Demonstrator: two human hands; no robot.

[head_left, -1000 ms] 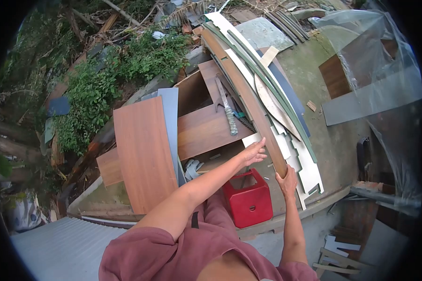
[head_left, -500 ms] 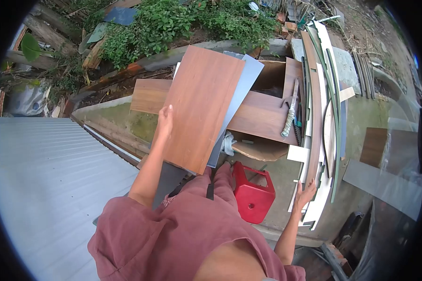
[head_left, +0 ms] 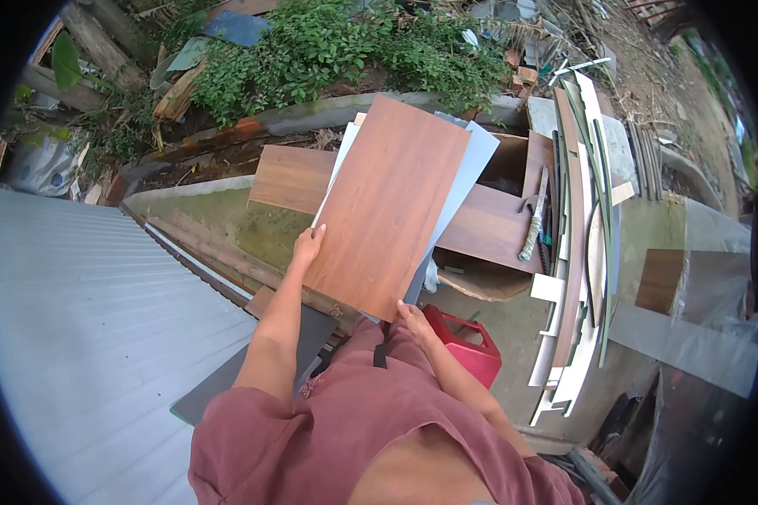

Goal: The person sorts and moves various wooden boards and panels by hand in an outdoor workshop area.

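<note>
The left hand [head_left: 309, 246] is closed on the left edge of the panel [head_left: 387, 206], fingers curled round it. The right hand [head_left: 413, 318] has come in from the strips [head_left: 583, 219] far to its right, where it lay open half a second ago. It now meets the panel's near corner. Its fingers go under, so I cannot tell how far they close. The panel is thus borne at both hands, raised and tilted in front of the person, with a grey sheet [head_left: 472, 156] beneath it.

Just right of the right hand stands a red stool [head_left: 476, 349]. Beyond both hands an open wooden box [head_left: 507, 158] shows past the sheet. Its hollow is dark and partly hidden, with nothing visible in it.
</note>
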